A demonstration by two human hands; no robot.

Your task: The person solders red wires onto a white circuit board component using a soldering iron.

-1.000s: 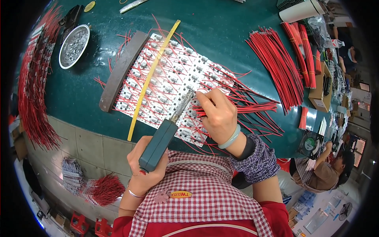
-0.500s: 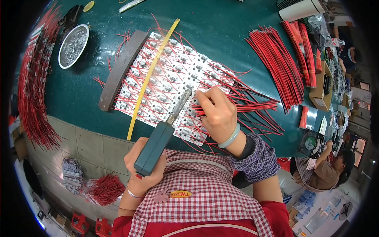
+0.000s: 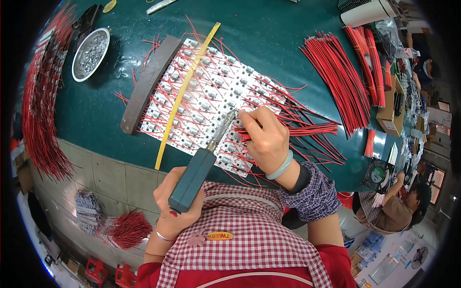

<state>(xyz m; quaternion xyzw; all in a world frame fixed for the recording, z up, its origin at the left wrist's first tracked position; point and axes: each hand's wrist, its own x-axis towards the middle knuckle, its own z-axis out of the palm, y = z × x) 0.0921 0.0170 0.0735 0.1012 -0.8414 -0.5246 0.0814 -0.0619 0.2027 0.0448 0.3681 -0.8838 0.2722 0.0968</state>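
Note:
My left hand (image 3: 175, 204) is wrapped round the green handle of a soldering iron (image 3: 193, 178). The iron's tip lies over a white circuit board panel (image 3: 211, 96), right beside my right fingertips. Thumb and forefinger of my right hand (image 3: 265, 137) pinch together at the panel, with a bundle of red wires (image 3: 312, 129) running out from under the palm to the right. The wire ends at the fingertips are too small to make out. Rows of small parts and thin red and black wires cover the panel. A yellow strip (image 3: 187, 96) and a dark bar (image 3: 151, 86) lie across its left part.
On the green table (image 3: 269, 29), a metal bowl (image 3: 90, 54) of silvery bits stands at the upper left. Wired boards (image 3: 45, 101) hang over the left edge. Red and black wire bundles (image 3: 338, 84) and a small fan (image 3: 378, 174) lie right. Another person (image 3: 403, 206) sits at far right.
The soldering iron and my left hand have shifted slightly right, bringing the tip closer to my right fingertips. My right hand has barely moved.

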